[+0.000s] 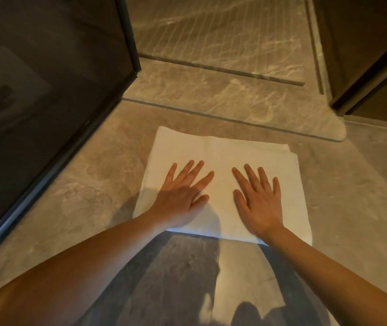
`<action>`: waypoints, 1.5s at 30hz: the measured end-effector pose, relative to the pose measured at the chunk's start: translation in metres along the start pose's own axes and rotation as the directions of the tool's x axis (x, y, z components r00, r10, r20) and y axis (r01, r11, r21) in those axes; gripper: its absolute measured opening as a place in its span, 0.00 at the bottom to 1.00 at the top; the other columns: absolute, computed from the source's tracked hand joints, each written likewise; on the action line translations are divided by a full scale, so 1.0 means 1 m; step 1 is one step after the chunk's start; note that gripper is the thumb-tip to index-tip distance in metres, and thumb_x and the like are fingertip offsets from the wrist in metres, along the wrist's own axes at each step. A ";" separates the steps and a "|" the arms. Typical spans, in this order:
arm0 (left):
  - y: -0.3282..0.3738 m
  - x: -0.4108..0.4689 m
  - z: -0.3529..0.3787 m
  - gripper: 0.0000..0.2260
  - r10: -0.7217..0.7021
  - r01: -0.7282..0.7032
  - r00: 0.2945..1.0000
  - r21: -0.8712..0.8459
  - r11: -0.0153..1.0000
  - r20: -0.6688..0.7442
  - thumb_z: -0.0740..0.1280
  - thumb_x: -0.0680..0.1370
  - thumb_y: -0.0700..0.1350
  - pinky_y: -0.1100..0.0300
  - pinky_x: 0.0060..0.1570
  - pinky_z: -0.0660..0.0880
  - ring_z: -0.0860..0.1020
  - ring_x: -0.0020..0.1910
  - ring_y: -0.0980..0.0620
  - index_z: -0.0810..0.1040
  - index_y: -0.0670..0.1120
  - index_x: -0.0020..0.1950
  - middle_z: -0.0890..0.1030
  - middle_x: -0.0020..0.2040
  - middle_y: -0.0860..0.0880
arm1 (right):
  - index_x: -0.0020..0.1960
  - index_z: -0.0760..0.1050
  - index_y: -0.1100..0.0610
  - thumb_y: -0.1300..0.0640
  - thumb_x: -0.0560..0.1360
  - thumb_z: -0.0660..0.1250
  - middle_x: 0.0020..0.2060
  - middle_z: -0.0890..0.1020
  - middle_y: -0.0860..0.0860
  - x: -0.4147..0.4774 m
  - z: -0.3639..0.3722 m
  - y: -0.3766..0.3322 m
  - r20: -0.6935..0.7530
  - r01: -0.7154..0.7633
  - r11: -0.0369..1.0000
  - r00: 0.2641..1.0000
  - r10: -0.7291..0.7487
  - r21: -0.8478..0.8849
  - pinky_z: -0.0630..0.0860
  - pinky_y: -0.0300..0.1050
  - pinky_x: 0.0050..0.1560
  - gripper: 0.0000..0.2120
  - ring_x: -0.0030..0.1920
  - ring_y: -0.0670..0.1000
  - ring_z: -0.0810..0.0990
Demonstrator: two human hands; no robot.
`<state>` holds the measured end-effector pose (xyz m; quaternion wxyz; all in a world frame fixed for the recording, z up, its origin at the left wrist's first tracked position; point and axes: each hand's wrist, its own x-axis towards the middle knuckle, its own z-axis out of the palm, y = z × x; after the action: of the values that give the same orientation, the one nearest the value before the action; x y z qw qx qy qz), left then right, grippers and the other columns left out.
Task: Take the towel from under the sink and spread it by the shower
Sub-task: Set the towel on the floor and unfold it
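Note:
A white towel [220, 151] lies flat on the stone floor, just in front of the raised shower threshold [235, 107]. A fold crease runs across its far part. My left hand [183, 196] rests palm down on the towel's near left part, fingers spread. Palm down beside it, my right hand [258, 201] presses on the near right part, fingers also spread. Neither hand grips the cloth. My forearms hide part of the towel's near edge.
A dark glass shower door [46, 102] with a black frame stands open at the left. The ribbed shower floor [211, 31] lies beyond the threshold. A dark wall or cabinet [376, 67] is at the right. Marbled floor [352, 196] surrounds the towel.

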<state>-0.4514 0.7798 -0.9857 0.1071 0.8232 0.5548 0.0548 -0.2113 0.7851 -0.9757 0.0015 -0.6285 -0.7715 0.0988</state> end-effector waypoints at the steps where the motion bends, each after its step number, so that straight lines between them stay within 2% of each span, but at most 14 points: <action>1: -0.001 0.001 0.000 0.26 0.003 -0.003 1.000 0.004 1.000 0.003 0.45 0.81 0.63 0.42 0.76 0.41 0.43 0.79 0.51 0.48 0.60 0.79 0.49 0.81 0.52 | 0.78 0.40 0.36 0.38 0.80 0.36 0.79 0.46 0.44 0.000 0.000 -0.001 -0.002 -0.004 1.000 1.000 0.004 0.001 0.38 0.59 0.76 0.26 0.79 0.52 0.41; 8: 0.004 -0.001 -0.006 0.28 -0.015 0.012 0.998 0.037 0.999 0.061 0.41 0.80 0.63 0.42 0.75 0.38 0.41 0.79 0.49 0.46 0.59 0.80 0.45 0.81 0.50 | 0.78 0.39 0.37 0.37 0.79 0.35 0.79 0.47 0.45 -0.002 -0.002 0.000 0.011 0.016 1.000 1.000 -0.016 -0.024 0.38 0.59 0.76 0.27 0.79 0.53 0.41; 14: 0.034 -0.034 -0.006 0.33 -0.104 0.103 0.966 0.017 0.995 0.235 0.42 0.79 0.65 0.40 0.72 0.33 0.34 0.78 0.43 0.35 0.54 0.79 0.35 0.80 0.45 | 0.77 0.38 0.36 0.38 0.80 0.38 0.79 0.47 0.44 0.006 -0.020 0.023 0.116 0.290 0.953 0.953 -0.279 -0.092 0.42 0.59 0.76 0.27 0.79 0.53 0.43; 16: 0.051 -0.045 -0.009 0.36 -0.143 0.143 0.937 0.023 0.989 0.319 0.45 0.78 0.67 0.39 0.72 0.35 0.33 0.77 0.40 0.33 0.52 0.78 0.32 0.78 0.42 | 0.78 0.38 0.38 0.39 0.81 0.40 0.79 0.45 0.44 0.026 -0.034 0.031 0.203 0.425 0.893 0.897 -0.393 -0.150 0.43 0.58 0.76 0.26 0.79 0.53 0.42; 19: 0.072 -0.054 -0.015 0.37 -0.185 0.166 0.898 0.081 0.983 0.398 0.49 0.79 0.66 0.37 0.72 0.45 0.39 0.77 0.36 0.36 0.51 0.79 0.36 0.79 0.38 | 0.78 0.37 0.39 0.41 0.82 0.44 0.80 0.43 0.46 0.046 -0.051 0.023 0.306 0.500 0.837 0.851 -0.427 -0.223 0.45 0.56 0.77 0.27 0.79 0.54 0.43; 21: 0.068 -0.047 -0.028 0.32 -0.189 0.181 0.924 0.055 0.982 0.332 0.50 0.80 0.64 0.40 0.71 0.49 0.44 0.77 0.38 0.43 0.54 0.80 0.42 0.80 0.40 | 0.79 0.40 0.41 0.44 0.83 0.48 0.80 0.46 0.49 0.038 -0.049 0.005 0.208 0.400 0.892 0.910 -0.359 -0.210 0.47 0.57 0.76 0.28 0.79 0.55 0.46; 23: 0.049 -0.036 -0.043 0.28 -0.099 0.094 0.984 0.037 0.995 0.149 0.50 0.81 0.61 0.41 0.73 0.44 0.43 0.78 0.42 0.48 0.59 0.79 0.44 0.81 0.46 | 0.80 0.45 0.45 0.45 0.82 0.52 0.80 0.49 0.52 0.017 -0.043 -0.015 0.018 0.131 0.991 0.991 -0.131 -0.013 0.49 0.58 0.75 0.29 0.79 0.57 0.49; 25: 0.023 -0.026 -0.053 0.26 0.072 -0.081 0.996 0.164 0.983 0.061 0.50 0.82 0.58 0.42 0.75 0.41 0.42 0.79 0.44 0.48 0.59 0.80 0.44 0.81 0.49 | 0.80 0.47 0.48 0.42 0.81 0.51 0.80 0.49 0.55 -0.004 -0.034 -0.027 -0.028 -0.111 0.985 0.993 0.115 0.135 0.49 0.60 0.75 0.30 0.79 0.58 0.48; 27: 0.001 -0.018 -0.054 0.26 0.120 -0.140 0.988 0.249 0.958 0.094 0.49 0.83 0.58 0.43 0.75 0.39 0.42 0.79 0.45 0.47 0.58 0.80 0.44 0.81 0.49 | 0.80 0.45 0.52 0.39 0.81 0.48 0.79 0.47 0.58 -0.021 -0.024 -0.031 0.004 -0.193 0.977 0.981 0.194 0.090 0.47 0.62 0.75 0.33 0.78 0.60 0.45; 29: -0.014 -0.016 -0.047 0.25 0.091 -0.123 0.987 0.249 0.961 0.136 0.47 0.83 0.58 0.45 0.75 0.37 0.42 0.79 0.46 0.46 0.57 0.80 0.44 0.81 0.50 | 0.80 0.43 0.53 0.37 0.80 0.44 0.79 0.45 0.59 -0.030 -0.013 -0.031 0.041 -0.198 0.980 0.980 0.197 0.021 0.45 0.63 0.75 0.34 0.78 0.61 0.44; 31: -0.022 -0.021 -0.036 0.25 0.084 -0.109 0.983 0.151 0.983 0.161 0.45 0.83 0.59 0.47 0.76 0.38 0.40 0.79 0.49 0.45 0.58 0.80 0.43 0.81 0.51 | 0.80 0.40 0.54 0.37 0.79 0.42 0.79 0.44 0.60 -0.033 -0.003 -0.029 0.040 -0.168 0.985 0.985 0.169 -0.042 0.43 0.64 0.76 0.35 0.78 0.62 0.42; 35: -0.027 -0.044 -0.017 0.24 0.003 -0.003 1.000 -0.046 0.999 -0.006 0.48 0.84 0.58 0.50 0.77 0.43 0.42 0.79 0.54 0.51 0.58 0.80 0.47 0.81 0.53 | 0.80 0.37 0.53 0.35 0.78 0.36 0.79 0.42 0.59 -0.021 0.003 -0.023 0.052 -0.046 0.994 0.997 0.052 -0.100 0.39 0.63 0.76 0.36 0.78 0.61 0.39; 39: -0.033 -0.060 -0.012 0.24 -0.115 0.114 0.992 -0.023 0.993 -0.045 0.46 0.83 0.58 0.47 0.77 0.48 0.44 0.79 0.53 0.51 0.58 0.80 0.49 0.81 0.52 | 0.80 0.37 0.53 0.34 0.77 0.35 0.79 0.42 0.58 0.002 0.002 -0.032 0.067 0.089 0.991 0.994 -0.083 -0.103 0.38 0.62 0.76 0.37 0.78 0.61 0.39; 45: -0.056 -0.094 -0.014 0.26 -0.312 0.312 0.949 -0.008 0.950 -0.042 0.41 0.82 0.61 0.49 0.76 0.41 0.40 0.79 0.53 0.45 0.59 0.80 0.45 0.81 0.52 | 0.80 0.37 0.51 0.34 0.78 0.36 0.79 0.43 0.57 0.035 -0.001 -0.071 0.112 0.285 0.951 0.956 -0.272 -0.123 0.40 0.61 0.76 0.36 0.78 0.60 0.40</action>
<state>-0.5405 0.7152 -0.9824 0.1030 0.7239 0.6799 0.0553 -0.2874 0.8060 -0.9685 -0.0643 -0.5066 -0.8566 0.0734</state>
